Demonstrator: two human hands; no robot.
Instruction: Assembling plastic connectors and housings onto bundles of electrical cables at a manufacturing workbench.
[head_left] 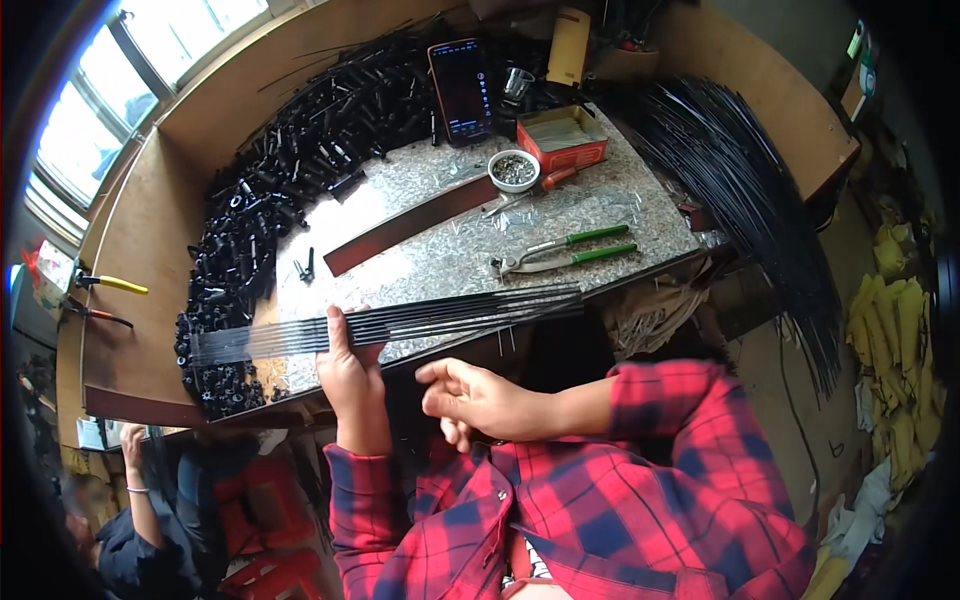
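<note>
My left hand (350,375) grips a flat, fanned row of long thin black rods (460,312). Its thumb presses on top, and the rods lie crosswise over the table's near edge. Toward the left their ends look paler and spread over small black parts. Just right of it, my right hand (465,398) hovers in front of the table edge, apart from the rods. Its fingers are loosely bent and spread, with nothing visible in them. Beyond the rods lie green-handled cutters (570,250) and a long reddish-brown strip (405,228).
Black tubular parts (300,150) are heaped along the table's left and back. A phone (460,92) stands behind a white bowl (515,188) of small metal pieces and a red box (575,156). Long black rods (730,160) overhang the right side. Another person (150,530) sits lower left.
</note>
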